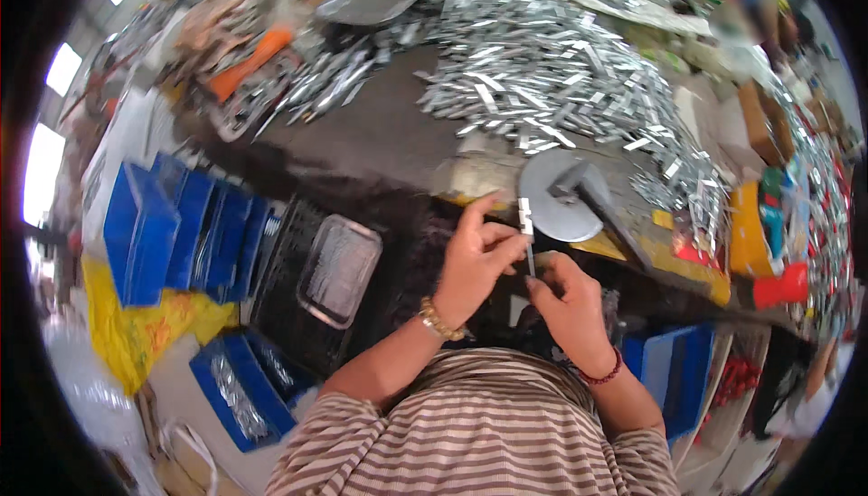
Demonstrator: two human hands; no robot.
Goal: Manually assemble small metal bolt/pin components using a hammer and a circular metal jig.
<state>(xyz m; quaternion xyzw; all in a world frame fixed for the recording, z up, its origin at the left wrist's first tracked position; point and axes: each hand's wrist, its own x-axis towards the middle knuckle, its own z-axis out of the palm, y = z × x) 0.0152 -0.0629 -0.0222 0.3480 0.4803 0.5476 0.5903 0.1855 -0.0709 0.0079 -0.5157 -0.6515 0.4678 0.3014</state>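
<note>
A slim metal piece [526, 217] with bright blocks along its upper part and a thin lower end stands nearly upright between my hands. My left hand [472, 259] pinches its middle with thumb and fingertips, the index finger raised away from it. Lower down, my right hand [571, 304] is closed round the thin end between thumb and fingers. Just beyond the piece, a round grey metal disc [542, 211] lies at the bench edge, with a dark hammer-like tool [608, 220] across it. Behind them spreads a large heap of small shiny metal pieces [551, 57].
At left stand blue bins [136, 234] and a black crate [271, 288] holding a metal tray [339, 270]. An orange-handled tool [249, 66] lies on the bench, far left. Another blue bin [674, 369] and a red object [780, 285] are at right. A person's arm [821, 369] shows far right.
</note>
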